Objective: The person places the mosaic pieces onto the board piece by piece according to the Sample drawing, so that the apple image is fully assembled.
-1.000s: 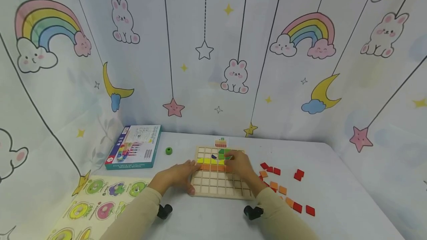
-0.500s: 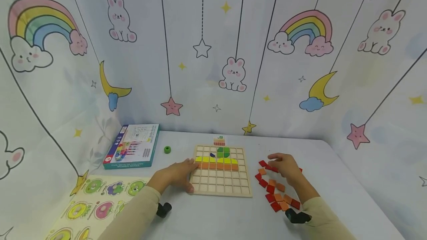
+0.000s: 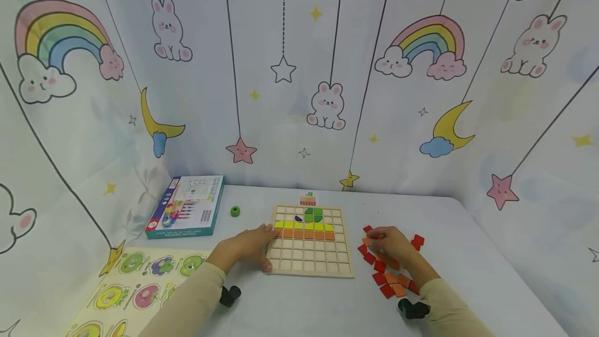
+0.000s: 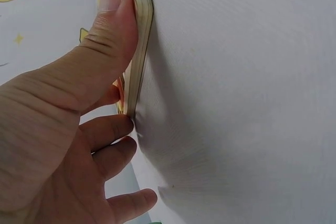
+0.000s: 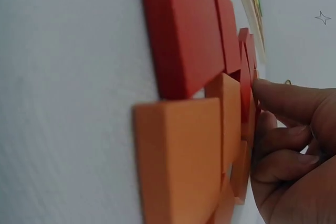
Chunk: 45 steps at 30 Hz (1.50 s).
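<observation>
A wooden grid board lies flat on the table. Green, yellow, orange and dark blue pieces fill part of its upper half. Along its left edge my left hand holds it, the thumb at the near corner; the left wrist view shows that thumb against the board's rim. To the right, my right hand is down among the loose tiles, thumb and index finger pinching at an orange tile. In the right wrist view its other fingers curl inward, and red tiles and orange tiles fill the foreground.
A small picture card stands behind the board. Left of it are a green bead and a flat box. A fruit picture sheet covers the table's left front. A few red tiles lie right of my right hand.
My right hand has left the board's green pieces, moved right over the loose tiles, then come down to the orange one near the far end. The left hand stays at the board's edge.
</observation>
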### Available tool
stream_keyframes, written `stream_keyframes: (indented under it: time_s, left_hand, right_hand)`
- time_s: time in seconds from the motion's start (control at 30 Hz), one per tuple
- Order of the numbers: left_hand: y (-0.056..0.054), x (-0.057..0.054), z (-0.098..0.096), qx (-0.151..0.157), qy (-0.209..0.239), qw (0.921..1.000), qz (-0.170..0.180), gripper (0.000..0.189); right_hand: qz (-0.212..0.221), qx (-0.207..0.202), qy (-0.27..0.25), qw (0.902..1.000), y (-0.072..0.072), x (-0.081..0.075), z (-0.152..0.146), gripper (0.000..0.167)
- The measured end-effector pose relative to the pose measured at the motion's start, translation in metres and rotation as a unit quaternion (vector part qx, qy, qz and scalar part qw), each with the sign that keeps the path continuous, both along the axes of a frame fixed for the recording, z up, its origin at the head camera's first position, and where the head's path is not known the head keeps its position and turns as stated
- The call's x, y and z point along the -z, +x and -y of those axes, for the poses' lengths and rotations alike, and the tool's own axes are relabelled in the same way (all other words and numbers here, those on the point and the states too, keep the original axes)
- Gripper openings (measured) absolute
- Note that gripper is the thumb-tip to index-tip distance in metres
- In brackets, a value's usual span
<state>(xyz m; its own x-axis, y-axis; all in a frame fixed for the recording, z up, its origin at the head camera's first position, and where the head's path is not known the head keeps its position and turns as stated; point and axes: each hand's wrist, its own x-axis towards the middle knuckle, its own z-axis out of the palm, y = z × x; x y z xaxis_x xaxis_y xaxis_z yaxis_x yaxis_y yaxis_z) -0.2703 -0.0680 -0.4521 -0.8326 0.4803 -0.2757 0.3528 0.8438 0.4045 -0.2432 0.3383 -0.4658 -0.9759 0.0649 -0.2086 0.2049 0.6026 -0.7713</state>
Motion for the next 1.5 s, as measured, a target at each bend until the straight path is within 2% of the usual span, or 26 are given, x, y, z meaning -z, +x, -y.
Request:
stream_keyframes:
  time_s: [0.3,0.4,0.47,0.57,0.67,0.77,0.83,0.9,1.03,1.17,1.23,1.37,1.5]
  left_hand:
    - [0.000,-0.003,0.000,0.001,0.003,1.0000,0.005,0.099]
    - [0.001,-0.003,0.000,0.001,0.002,1.0000,0.006,0.098]
    - [0.001,-0.003,0.000,0.001,0.002,1.0000,0.006,0.099]
    - [0.001,-0.003,0.000,0.000,0.002,1.0000,0.006,0.099]
    - [0.001,-0.003,-0.001,0.001,0.001,1.0000,0.006,0.099]
    - [0.001,-0.003,-0.001,0.000,0.000,1.0000,0.006,0.099]
    - [0.002,-0.003,-0.001,-0.002,0.002,1.0000,0.007,0.099]
    - [0.002,-0.003,-0.001,-0.003,0.003,1.0000,0.008,0.100]
    - [0.001,-0.002,0.000,-0.004,0.005,1.0000,0.006,0.100]
    - [0.000,-0.001,0.000,-0.001,0.005,1.0000,0.007,0.100]
    - [0.000,-0.001,0.000,0.002,0.004,1.0000,0.007,0.100]
    - [0.000,-0.001,0.000,0.001,0.005,1.0000,0.008,0.100]
    - [0.001,-0.001,-0.001,-0.006,0.007,0.9999,0.008,0.101]
  right_hand:
    - [-0.028,0.000,0.008,0.9996,-0.001,0.004,0.000,0.022]
    - [-0.028,0.018,-0.026,0.9991,-0.002,0.001,0.000,0.020]
    - [-0.024,0.032,-0.077,0.9962,-0.002,-0.002,0.000,0.026]
    - [-0.020,0.062,-0.175,0.9824,-0.005,-0.006,0.002,0.039]
    - [-0.019,0.092,-0.262,0.9605,-0.008,-0.009,0.004,0.050]
    - [-0.022,0.118,-0.310,0.9432,-0.011,-0.011,0.009,0.051]
    - [-0.018,0.118,-0.325,0.9382,-0.013,-0.010,0.013,0.052]
    - [-0.012,0.115,-0.328,0.9376,-0.015,-0.009,0.018,0.054]
    - [-0.006,0.098,-0.312,0.9451,-0.016,-0.003,0.034,0.055]
    - [-0.002,0.075,-0.276,0.9582,-0.014,0.005,0.051,0.049]
    - [0.004,0.061,-0.244,0.9678,-0.013,0.010,0.058,0.044]
    - [0.001,0.021,-0.148,0.9888,-0.010,0.014,0.071,0.034]
    - [-0.017,-0.013,-0.056,0.9982,-0.006,0.010,0.080,0.031]
